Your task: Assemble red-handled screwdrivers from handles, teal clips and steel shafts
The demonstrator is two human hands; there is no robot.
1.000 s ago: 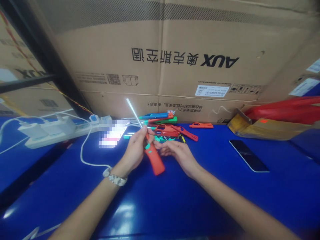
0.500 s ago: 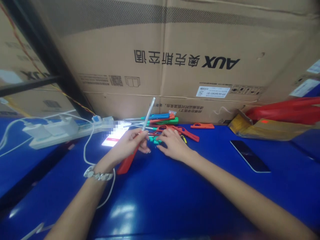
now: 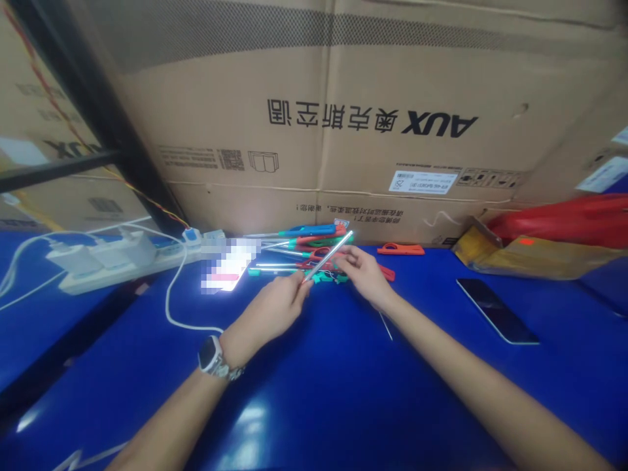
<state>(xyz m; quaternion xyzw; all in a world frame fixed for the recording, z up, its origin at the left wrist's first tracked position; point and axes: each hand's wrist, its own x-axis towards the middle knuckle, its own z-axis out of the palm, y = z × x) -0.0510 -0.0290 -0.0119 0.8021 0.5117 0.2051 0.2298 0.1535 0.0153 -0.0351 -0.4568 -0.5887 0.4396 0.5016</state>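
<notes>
My left hand (image 3: 280, 302), back upward and wearing a watch, is closed around a long-nosed lighter. Its metal tube (image 3: 330, 256) slants up to the right; the handle is hidden under my hand. My right hand (image 3: 364, 273) is beside the tube, thumb and fingers pinched together. A thin pale wire or rod (image 3: 386, 326) shows below the right wrist; I cannot tell whether the fingers hold it. Behind both hands lies a pile of lighters, with blue (image 3: 314, 230), red and green handles and metal tubes. Small green pieces (image 3: 330, 277) lie in front of it.
A lit phone (image 3: 234, 265) lies left of the pile, near a white power strip (image 3: 93, 280) with cables. At right are a dark phone (image 3: 495, 311), a red lighter handle (image 3: 400, 249) and a yellow-taped box (image 3: 549, 255). A large carton (image 3: 343, 72) stands behind the blue table.
My left hand has rolled over and shifted right, swinging the tube from near upright to a slant. The right hand has lifted off the green pieces and moved right. The thin pale rod has appeared.
</notes>
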